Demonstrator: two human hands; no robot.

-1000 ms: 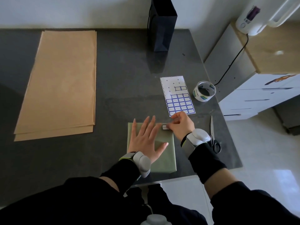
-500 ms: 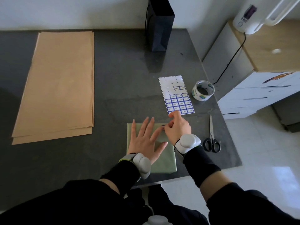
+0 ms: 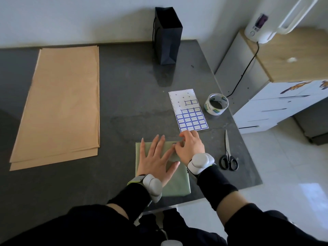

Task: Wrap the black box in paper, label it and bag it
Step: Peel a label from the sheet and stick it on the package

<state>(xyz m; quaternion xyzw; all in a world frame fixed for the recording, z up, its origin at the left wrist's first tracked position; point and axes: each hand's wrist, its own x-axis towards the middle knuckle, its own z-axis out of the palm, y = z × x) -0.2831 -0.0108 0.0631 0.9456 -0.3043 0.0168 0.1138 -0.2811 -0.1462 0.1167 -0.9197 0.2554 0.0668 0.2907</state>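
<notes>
The box, wrapped in pale green paper [image 3: 179,183], lies near the table's front edge. My left hand [image 3: 157,160] rests flat on its top with the fingers spread. My right hand [image 3: 190,146] sits over the box's far right corner, fingers bent down onto a small blue-edged label [image 3: 174,144] that is mostly hidden under them. The label sheet [image 3: 189,110] lies just beyond the box. A black paper bag [image 3: 167,36] stands upright at the table's back edge.
A stack of brown paper sheets [image 3: 60,103] covers the left side of the dark table [image 3: 124,86]. A tape roll [image 3: 216,104] and black-handled scissors [image 3: 228,155] lie at the right, near the table's right edge. A white cabinet [image 3: 284,107] stands beyond that edge.
My right hand has moved left over the box's far corner, and the label it pinched now lies under its fingers. My left hand has stayed flat on the box.
</notes>
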